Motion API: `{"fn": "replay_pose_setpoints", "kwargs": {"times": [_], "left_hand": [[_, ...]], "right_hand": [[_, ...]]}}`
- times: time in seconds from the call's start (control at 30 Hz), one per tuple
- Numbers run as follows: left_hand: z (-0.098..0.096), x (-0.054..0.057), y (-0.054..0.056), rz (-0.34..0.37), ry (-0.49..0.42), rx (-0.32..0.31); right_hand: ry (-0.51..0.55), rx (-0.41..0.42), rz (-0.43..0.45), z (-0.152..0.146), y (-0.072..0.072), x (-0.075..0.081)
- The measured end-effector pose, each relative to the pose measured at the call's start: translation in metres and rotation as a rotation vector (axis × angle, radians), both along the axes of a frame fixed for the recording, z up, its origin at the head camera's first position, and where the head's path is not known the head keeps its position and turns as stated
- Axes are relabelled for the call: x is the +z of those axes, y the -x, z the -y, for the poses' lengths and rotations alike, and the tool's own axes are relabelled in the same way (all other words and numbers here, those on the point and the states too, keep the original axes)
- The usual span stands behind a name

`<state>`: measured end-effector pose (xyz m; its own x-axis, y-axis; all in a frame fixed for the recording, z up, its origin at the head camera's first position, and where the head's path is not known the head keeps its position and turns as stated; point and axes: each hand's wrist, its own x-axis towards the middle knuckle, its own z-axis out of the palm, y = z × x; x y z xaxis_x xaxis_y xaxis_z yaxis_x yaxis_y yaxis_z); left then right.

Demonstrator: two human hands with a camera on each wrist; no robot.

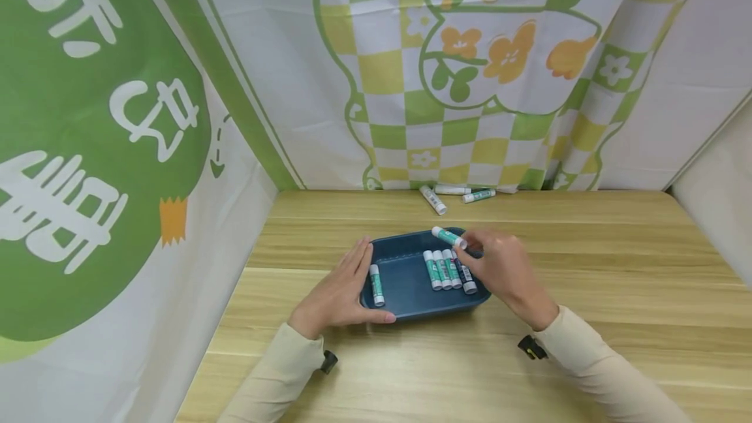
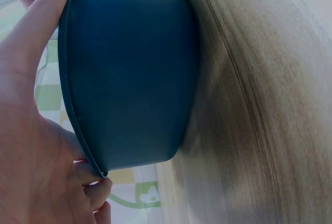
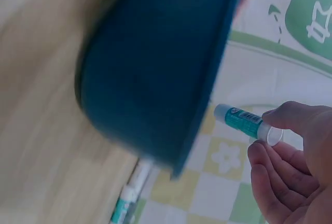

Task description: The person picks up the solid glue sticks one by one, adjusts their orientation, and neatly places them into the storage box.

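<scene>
My right hand (image 1: 502, 266) pinches one end of a glue stick (image 1: 449, 237) between thumb and fingertips, over the far right part of a dark blue plastic tray (image 1: 405, 302). In the right wrist view the glue stick (image 3: 244, 122), white with a green label, stands clear of the tray's rim. My left hand (image 1: 337, 289) holds the tray's left end, thumb along the near rim and fingers at the far corner. Inside, a single glue stick (image 1: 376, 286) lies near the left wall. Several more glue sticks (image 1: 442, 270) lie side by side at the right, one with a darker label (image 1: 465, 274).
Behind the tray, three loose white tubes lie by the curtain: one angled (image 1: 433, 200), one crosswise (image 1: 453, 189) and one green-labelled (image 1: 479, 196). The wooden table (image 1: 611, 266) meets a printed curtain (image 1: 435, 83) at the back and another (image 1: 229, 214) at the left.
</scene>
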<state>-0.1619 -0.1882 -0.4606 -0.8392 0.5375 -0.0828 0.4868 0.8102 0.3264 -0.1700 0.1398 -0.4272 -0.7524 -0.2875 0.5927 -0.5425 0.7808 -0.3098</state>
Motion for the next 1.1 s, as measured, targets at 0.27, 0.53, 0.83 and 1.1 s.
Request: {"fn": "replay_pose_setpoints", "kwargs": {"times": [0.27, 0.53, 0.83, 1.1], "left_hand": [[-0.001, 0.001, 0.001, 0.002, -0.007, -0.006], [-0.001, 0.001, 0.001, -0.004, -0.01, 0.0], [-0.001, 0.0, 0.0, -0.006, -0.013, 0.006], [-0.001, 0.001, 0.0, 0.0, -0.014, 0.014]], "right_hand": [[-0.034, -0.013, 0.024, 0.025, -0.008, -0.017], [-0.052, -0.058, 0.132, 0.047, -0.012, -0.03], [-0.107, -0.11, 0.227, 0.06, -0.015, -0.039], [-0.159, -0.101, 0.253, 0.059, -0.015, -0.034]]}}
